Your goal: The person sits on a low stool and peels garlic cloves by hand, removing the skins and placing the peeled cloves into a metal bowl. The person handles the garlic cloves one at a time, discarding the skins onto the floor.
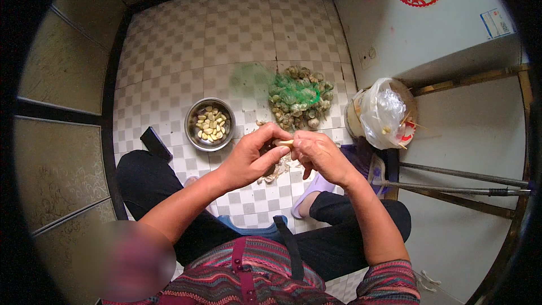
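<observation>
A garlic clove (284,143) is pinched between the thumb and forefinger of my left hand (263,152). The fingertips of my right hand (315,152) touch the clove's other end and grip it too. Beyond my hands lies a heap of garlic bulbs (313,123), partly under a green mesh bag (296,93). Left of my hands, a round steel bowl (189,136) holds several peeled garlic cloves (211,125). Papery garlic skins (277,173) are scattered on the floor below my hands, which partly hide them.
A black smartphone (156,143) lies near my left knee. At the right stands a bin (353,114) with a clear plastic bag (383,114) and wooden skewers. Metal poles (461,189) lean beside it. Cabinets (63,161) line the left; a white appliance (406,29) stands at the back right.
</observation>
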Demonstrator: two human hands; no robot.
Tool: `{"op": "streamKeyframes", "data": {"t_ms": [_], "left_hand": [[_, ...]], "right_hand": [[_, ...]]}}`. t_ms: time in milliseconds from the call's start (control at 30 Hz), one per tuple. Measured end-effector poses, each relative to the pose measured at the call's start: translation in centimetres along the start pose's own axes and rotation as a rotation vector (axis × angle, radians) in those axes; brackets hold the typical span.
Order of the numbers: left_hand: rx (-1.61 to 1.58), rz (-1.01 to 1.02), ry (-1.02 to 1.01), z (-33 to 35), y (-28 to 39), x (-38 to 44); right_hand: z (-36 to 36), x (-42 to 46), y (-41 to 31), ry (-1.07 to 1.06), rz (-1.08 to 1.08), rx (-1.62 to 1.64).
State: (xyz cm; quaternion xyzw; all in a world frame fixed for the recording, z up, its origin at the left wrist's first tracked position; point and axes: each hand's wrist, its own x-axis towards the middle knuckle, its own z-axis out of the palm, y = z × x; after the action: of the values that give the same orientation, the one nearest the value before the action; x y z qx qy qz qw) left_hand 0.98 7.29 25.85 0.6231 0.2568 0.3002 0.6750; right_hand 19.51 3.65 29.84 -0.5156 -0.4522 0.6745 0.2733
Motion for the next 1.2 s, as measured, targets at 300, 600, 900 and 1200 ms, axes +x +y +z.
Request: {"op": "streamKeyframes", "data": {"t_ms": [300, 600, 900, 1200], "left_hand": [[0.640, 0.435, -0.178, -0.4, 0.0, 0.8], [0.389, 0.341, -0.230, -0.3, 0.1, -0.1], [-0.244, -0.159, -0.162, -0.6, 0.2, -1.3], [-0.364, -0.158, 0.086, -0.2, -1.5, -1.0]], "right_hand": [[0.3, -0.5, 2.7, -0.064, -0.022, -0.076], [3.9, -1.5, 4.3, 0.064, 0.064, 0.340], [5.1, -2.3, 2.5, 0.084, 0.082, 0.432], [4.0, -2.3, 1.2, 0.281, 0.045, 0.410]]}}
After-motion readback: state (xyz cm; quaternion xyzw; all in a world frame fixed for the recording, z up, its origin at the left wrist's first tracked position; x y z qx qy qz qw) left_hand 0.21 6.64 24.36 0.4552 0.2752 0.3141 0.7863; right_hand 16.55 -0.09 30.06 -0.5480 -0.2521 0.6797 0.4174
